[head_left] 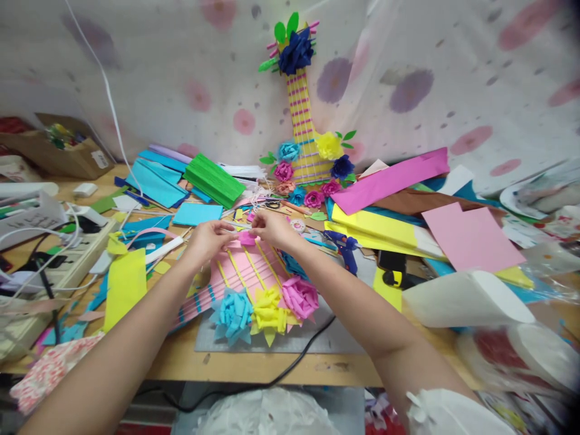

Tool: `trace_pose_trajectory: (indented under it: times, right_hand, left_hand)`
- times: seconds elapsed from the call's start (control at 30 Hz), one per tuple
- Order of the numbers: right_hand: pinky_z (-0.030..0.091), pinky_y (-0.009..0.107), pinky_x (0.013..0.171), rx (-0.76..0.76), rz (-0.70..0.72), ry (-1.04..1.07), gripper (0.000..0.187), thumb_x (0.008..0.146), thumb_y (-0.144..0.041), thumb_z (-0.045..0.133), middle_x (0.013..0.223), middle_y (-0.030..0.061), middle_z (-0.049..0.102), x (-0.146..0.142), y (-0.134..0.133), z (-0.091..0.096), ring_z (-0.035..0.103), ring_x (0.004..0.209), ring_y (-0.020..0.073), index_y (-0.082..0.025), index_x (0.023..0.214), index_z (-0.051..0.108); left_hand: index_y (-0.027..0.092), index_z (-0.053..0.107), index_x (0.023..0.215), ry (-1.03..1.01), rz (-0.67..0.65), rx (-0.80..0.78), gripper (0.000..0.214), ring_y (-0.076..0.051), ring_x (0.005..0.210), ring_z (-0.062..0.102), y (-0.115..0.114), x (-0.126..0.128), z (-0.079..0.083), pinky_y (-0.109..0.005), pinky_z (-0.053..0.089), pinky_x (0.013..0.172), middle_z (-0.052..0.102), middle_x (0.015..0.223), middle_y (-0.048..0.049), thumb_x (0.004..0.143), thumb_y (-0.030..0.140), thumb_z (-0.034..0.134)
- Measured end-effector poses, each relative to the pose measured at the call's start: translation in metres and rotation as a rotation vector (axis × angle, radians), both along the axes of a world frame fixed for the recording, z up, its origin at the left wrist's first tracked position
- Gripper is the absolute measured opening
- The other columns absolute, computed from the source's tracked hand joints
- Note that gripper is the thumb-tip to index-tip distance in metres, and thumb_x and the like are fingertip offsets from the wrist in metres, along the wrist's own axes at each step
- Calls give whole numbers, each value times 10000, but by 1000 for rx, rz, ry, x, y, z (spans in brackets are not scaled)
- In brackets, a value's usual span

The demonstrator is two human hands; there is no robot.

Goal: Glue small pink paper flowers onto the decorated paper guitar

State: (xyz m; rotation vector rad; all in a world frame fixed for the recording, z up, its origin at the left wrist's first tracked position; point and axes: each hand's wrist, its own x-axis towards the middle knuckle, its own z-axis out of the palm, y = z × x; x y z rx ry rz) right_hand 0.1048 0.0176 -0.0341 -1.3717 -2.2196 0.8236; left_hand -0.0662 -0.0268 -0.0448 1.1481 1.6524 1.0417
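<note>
A pink paper guitar (pixel 251 272) lies on the gray mat (pixel 208 335), with its neck sticking out past the mat's left side. Its long way runs on a slant. The wide body is on the mat, and the neck points left and a bit toward the person, passing behind the left arm. A blue flower (pixel 233 314), a yellow flower (pixel 269 311) and a pink flower (pixel 299 297) sit along the body's near edge.

The left hand (pixel 211 241) and right hand (pixel 274 229) meet over the mat's far part, one on each side of a small bright pink piece (pixel 247 238). The fingers on both hands are bent and close together, but I cannot tell if they are pinching it.

A blue glue gun (pixel 347 249) lies by the mat's far right corner. Behind the mat, a yellow guitar (pixel 301 115) stands with its neck pointing up. Yellow paper (pixel 124 290) lies left of the mat.
</note>
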Motion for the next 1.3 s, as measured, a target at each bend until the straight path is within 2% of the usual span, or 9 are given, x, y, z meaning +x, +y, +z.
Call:
trace_pose_trajectory:
  times: [0.3,0.4,0.53,0.7,0.9,1.0,1.07,1.17,1.3]
  right_hand:
    - [361,256,632,101,77,-307,79,780,-229,619,898,58,709,-15,-4,-3,611,828,188,-196,843,653]
    - [372,276,664,128,115,-363,103,799,-219,596,908,79,715,-14,-5,4,622,850,210,-188,855,677]
    - [375,265,689,159,100,-278,104,814,-208,584,901,64,714,-1,-10,23,618,850,194,-192,829,685]
    - [342,242,636,169,-51,-148,143,853,-227,496,824,35,672,46,-21,39,563,736,150,-183,835,631]
    - [297,243,547,265,-336,-57,163,810,-221,411,587,-14,490,139,-37,42,433,567,122,-205,653,455]
    - [279,245,515,362,-516,81,238,816,-293,416,519,-36,402,183,-40,33,380,516,112,-214,593,396]
    - [295,244,515,338,-584,140,285,818,-362,443,511,-37,418,206,-41,21,386,508,107,-210,579,416]
    - [379,249,549,178,-580,253,325,751,-507,558,572,-24,515,226,-45,-6,461,537,112,-197,664,511]
    - [477,327,717,77,-503,191,490,611,-535,698,890,72,660,225,-50,-43,597,767,189,-170,929,626]
  left_hand:
    - [184,664,624,113,48,86,93,-94,455,460,-1,-21,12,-218,352,440,586,512,26,573,222,731]
    - [182,639,642,152,51,103,65,-89,453,480,0,-19,7,-201,356,418,589,545,30,608,218,681]
    - [179,596,699,96,42,88,107,-108,466,556,1,-10,6,-194,382,398,598,589,27,630,230,659]
    - [164,580,726,21,21,99,162,-116,476,588,0,5,14,-193,381,386,592,608,29,625,239,683]
    - [155,596,727,3,-4,127,261,-108,496,575,7,22,14,-190,381,410,607,617,21,555,258,764]
    - [158,594,712,5,-10,136,238,-103,488,559,11,33,14,-189,371,405,598,605,26,561,251,752]
    - [157,592,700,10,-11,136,193,-95,496,552,12,40,15,-183,369,409,599,615,22,584,237,725]
    - [155,599,698,29,-32,163,147,-92,520,547,13,46,17,-182,381,428,602,634,14,616,237,689]
    - [158,600,710,42,-69,199,146,-95,520,531,15,49,11,-195,395,443,588,621,18,639,261,674]
